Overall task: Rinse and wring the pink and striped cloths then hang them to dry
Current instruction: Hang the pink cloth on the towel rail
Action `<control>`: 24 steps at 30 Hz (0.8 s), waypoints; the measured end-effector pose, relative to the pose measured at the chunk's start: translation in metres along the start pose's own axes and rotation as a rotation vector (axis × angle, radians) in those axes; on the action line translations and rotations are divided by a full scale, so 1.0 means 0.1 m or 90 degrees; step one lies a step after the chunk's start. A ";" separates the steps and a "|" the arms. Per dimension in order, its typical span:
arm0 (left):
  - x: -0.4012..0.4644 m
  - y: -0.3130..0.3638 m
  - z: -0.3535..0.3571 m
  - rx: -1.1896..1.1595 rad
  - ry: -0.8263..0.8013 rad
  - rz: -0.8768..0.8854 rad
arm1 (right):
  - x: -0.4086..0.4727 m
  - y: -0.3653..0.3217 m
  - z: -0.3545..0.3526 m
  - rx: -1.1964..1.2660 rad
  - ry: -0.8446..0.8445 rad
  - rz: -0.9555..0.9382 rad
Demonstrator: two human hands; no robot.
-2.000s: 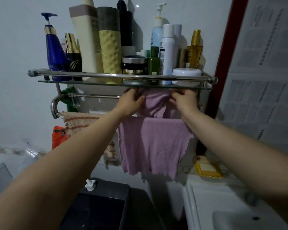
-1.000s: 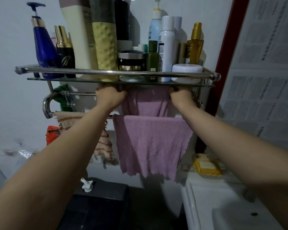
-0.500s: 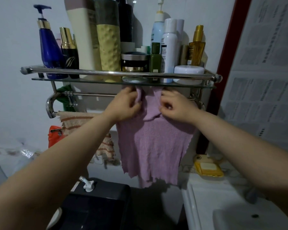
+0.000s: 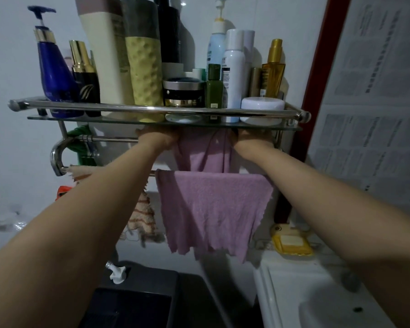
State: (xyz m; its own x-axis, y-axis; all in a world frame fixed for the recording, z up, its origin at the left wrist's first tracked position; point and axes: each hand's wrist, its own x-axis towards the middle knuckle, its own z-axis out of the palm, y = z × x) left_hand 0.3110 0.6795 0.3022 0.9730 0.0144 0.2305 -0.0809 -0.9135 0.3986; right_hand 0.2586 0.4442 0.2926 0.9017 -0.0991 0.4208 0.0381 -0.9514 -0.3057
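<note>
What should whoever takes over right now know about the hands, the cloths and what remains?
Left hand and right hand: both up under the glass shelf, at the back part of the pink cloth; fingers hidden, grip unclear.
Pink cloth: draped over the front rail, front flap hanging.
Striped cloth: hanging on the same rail, to its left.
Done: both cloths on the rail.
Left: settle the pink cloth, let go.

The glass shelf point(image 4: 85, 118) hides both hands' fingers, so neither grip can be judged.
</note>
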 end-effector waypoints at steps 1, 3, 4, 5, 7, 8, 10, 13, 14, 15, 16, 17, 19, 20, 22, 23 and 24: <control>0.07 -0.03 0.01 -0.006 -0.044 0.007 | 0.04 -0.01 -0.02 0.045 -0.033 -0.004; 0.00 0.00 0.01 -0.041 -0.094 -0.002 | 0.10 -0.04 -0.10 0.122 -0.131 -0.019; -0.08 0.03 0.01 -0.014 -0.088 0.000 | 0.11 -0.08 -0.14 0.126 -0.170 -0.023; -0.10 0.02 0.03 0.037 -0.062 0.005 | 0.13 -0.11 -0.17 0.114 -0.194 -0.026; -0.13 -0.05 0.07 0.130 0.133 0.018 | 0.16 -0.15 -0.18 0.112 -0.184 -0.035; -0.16 -0.10 0.08 0.154 0.218 0.036 | 0.19 -0.14 -0.14 0.128 -0.165 -0.020; -0.29 -0.13 0.08 0.160 0.301 0.055 | 0.21 -0.08 -0.05 0.172 -0.114 0.050; -0.50 -0.08 0.14 0.194 0.337 0.081 | 0.12 0.00 -0.02 0.191 0.011 0.146; -0.58 -0.07 0.15 0.195 0.318 0.084 | 0.07 0.02 -0.04 0.196 0.048 0.151; -0.64 -0.06 0.15 0.201 0.272 0.069 | 0.02 0.05 -0.05 0.182 0.069 0.137; -0.65 -0.07 0.17 0.214 0.205 0.042 | -0.04 0.05 -0.07 0.156 0.063 0.094; -0.65 -0.08 0.16 0.233 0.130 0.011 | -0.09 0.04 -0.07 0.092 0.027 0.032; -0.62 -0.11 0.16 0.185 0.003 -0.022 | -0.14 0.02 -0.06 0.006 -0.058 -0.029; -0.59 -0.13 0.17 0.124 -0.043 -0.019 | -0.10 0.03 -0.05 0.001 -0.068 -0.018; -0.57 -0.16 0.15 -0.021 -0.083 -0.009 | -0.01 0.04 -0.06 0.104 -0.052 0.062; -0.58 -0.17 0.13 -0.112 -0.079 -0.010 | 0.03 0.06 -0.06 0.182 -0.013 0.116; -0.59 -0.17 0.11 -0.216 -0.069 -0.015 | 0.05 0.05 -0.06 0.232 0.032 0.167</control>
State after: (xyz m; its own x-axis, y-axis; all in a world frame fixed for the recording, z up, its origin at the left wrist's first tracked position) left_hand 0.2571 0.6898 0.2724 0.9912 -0.0268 0.1296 -0.1084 -0.7265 0.6786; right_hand 0.2604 0.4368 0.2980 0.8793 -0.3454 0.3280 -0.0310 -0.7286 -0.6842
